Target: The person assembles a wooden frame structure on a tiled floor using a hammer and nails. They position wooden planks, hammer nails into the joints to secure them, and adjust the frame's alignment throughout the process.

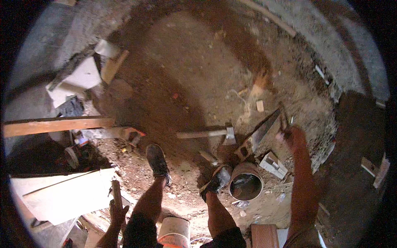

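My left hand [118,211] is closed around a narrow wooden strip [117,194], held upright beside my left thigh. My right arm reaches far out to the right, and my right hand [290,138] is closed low over the dirt. A thin dark shape shows just past its fingers; I cannot tell whether it is a tool or a shadow. Close to that hand lies a handsaw [260,134] with a pale wooden handle. Below it on the ground sits a white-grey wooden block [273,165]. A hatchet [206,134] with a wooden handle lies left of the saw.
A round open container [246,182] stands by my right foot. Between my legs is a white bucket [174,231]. Pale boards [70,196] and a long wooden beam [58,126] lie at left, with another saw [124,134] at the beam's end. A small wood block [259,106] lies ahead.
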